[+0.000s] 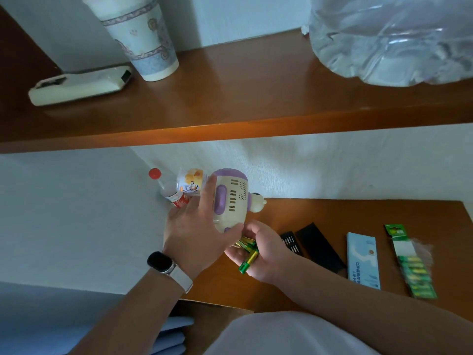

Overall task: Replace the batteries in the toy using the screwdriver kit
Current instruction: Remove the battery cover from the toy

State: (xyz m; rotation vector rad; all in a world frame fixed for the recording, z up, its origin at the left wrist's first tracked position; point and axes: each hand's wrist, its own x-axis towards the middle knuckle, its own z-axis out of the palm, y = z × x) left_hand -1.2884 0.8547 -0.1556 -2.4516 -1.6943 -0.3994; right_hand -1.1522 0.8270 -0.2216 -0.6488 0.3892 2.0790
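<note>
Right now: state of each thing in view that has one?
left hand, holds toy
right hand, cupped round batteries
toy, held up, tilted
batteries, loose, in right palm
kit, open, tray out
pack, lying flat, blister looks torn, cells left in it
bottle, capped
box, shut, lying flat

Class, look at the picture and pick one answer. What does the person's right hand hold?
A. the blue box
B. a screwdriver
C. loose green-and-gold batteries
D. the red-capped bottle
C: the right hand curls round several green-and-gold batteries just below the toy, which the left hand grips.
</note>
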